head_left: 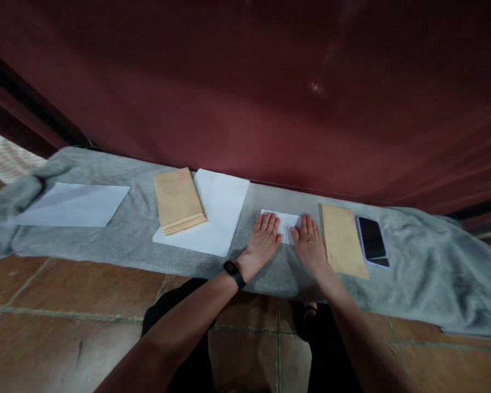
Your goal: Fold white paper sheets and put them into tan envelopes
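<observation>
A small piece of white paper, apparently folded, [285, 222] lies on the grey cloth straight in front of me. My left hand [265, 234] rests flat on its left end, fingers stretched out. On its right end lies my right hand [309, 240], also flat with the fingers extended. The paper's middle shows between the two hands; its ends are covered by them. Just right of my right hand is a brown envelope [343, 240]. To the left, a stack of brown envelopes [179, 199] sits partly on top of white paper sheets [223, 204].
A phone [372, 240] lies right of the single envelope. Another white sheet [73, 204] is at the far left. The grey cloth [135, 245] covers a narrow bench-like surface, with a dark red wall [245, 109] behind it and a tiled floor [94, 289] in front.
</observation>
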`<state>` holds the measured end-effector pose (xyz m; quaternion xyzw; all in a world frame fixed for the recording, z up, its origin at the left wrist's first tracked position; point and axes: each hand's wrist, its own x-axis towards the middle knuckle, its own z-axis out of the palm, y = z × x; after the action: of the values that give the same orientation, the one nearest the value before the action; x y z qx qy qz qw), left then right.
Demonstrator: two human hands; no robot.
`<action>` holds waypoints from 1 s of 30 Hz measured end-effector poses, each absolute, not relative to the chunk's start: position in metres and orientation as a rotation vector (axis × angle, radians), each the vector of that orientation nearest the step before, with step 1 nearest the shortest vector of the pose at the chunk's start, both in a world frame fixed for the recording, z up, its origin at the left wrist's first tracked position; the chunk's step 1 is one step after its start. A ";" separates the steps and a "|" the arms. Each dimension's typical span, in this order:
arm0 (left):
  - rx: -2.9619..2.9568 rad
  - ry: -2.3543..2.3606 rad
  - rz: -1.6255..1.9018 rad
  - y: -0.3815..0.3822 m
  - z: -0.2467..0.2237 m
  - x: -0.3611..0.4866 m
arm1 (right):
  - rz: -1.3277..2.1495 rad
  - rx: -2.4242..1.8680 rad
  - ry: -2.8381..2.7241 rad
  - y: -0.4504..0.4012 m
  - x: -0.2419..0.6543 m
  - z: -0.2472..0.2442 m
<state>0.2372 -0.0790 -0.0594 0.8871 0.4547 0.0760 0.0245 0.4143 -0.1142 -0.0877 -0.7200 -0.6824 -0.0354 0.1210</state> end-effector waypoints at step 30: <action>2.603 1.568 0.333 -0.029 -0.044 0.219 | 0.074 -2.011 -2.044 -0.096 0.413 -0.078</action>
<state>0.2189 -0.0291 -0.0443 0.8507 0.5125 0.1087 0.0420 0.4135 -0.0964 -0.0778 -0.6945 -0.7060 0.0254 0.1364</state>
